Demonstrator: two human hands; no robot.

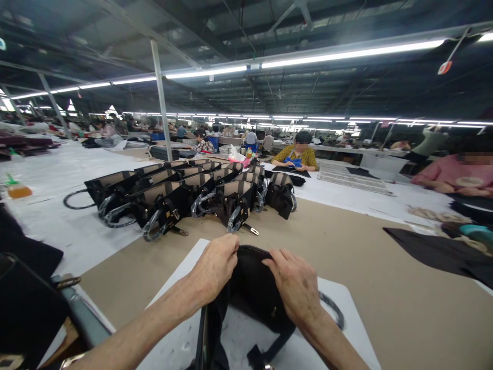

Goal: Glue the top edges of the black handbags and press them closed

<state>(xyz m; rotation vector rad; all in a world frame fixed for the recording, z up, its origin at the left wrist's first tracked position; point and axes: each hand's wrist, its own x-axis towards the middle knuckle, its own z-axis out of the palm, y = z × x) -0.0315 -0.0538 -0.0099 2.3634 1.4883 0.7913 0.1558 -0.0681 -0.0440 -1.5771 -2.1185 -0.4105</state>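
Head view showed both grips at work on a black bag (254, 288), which lay directly below and between them on a white board (352, 303). The left grip (217, 264) was closed, its fingers curled tightly on the bag's upper rim; the right grip (296, 282) was clamped on the same rim, thumb to the near side. A plastic-wrapped handle (335, 307) curved out just right of the right wrist.

Straight beyond the grips, a cluster of finished-looking black bags (204, 185) stood in rows, spreading toward the left and blocking the way forward across the worktop (57, 169). A loose strap with a metal tip (252, 230) reached from the cluster toward the grips. Near the left forearm, a dark bag (26, 303) crowded that side, and farther off on the left stood a bottle of amber liquid (19, 191).

Brown sheeting (346, 231) spread ahead and to the right of the right grip, with a dark fabric piece (431, 252) well apart from it. Farther out on that side sat a co-worker in pink (442, 172); beyond the cluster, a co-worker in yellow (288, 154) handled something blue (293, 162).
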